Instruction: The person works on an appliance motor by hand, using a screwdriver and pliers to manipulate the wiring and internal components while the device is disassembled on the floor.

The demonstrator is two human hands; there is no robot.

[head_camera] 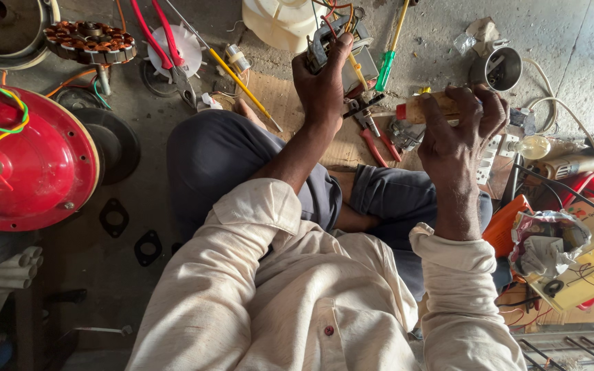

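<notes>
Two bare hands work above crossed legs on the floor (586, 41). Largest, at nine o'clock, lies a red fan housing (36, 165) with yellow-green wires, a copper-wound stator (89, 41) at eleven o'clock. Left hand (324, 86), at twelve o'clock, has its grip closed around a small wired motor (335, 38). Right hand (458, 134), at two o'clock, clasps a wooden handle (429, 106). Red-handled pliers (372, 130) lie between them, a green screwdriver (386, 69) just above.
</notes>
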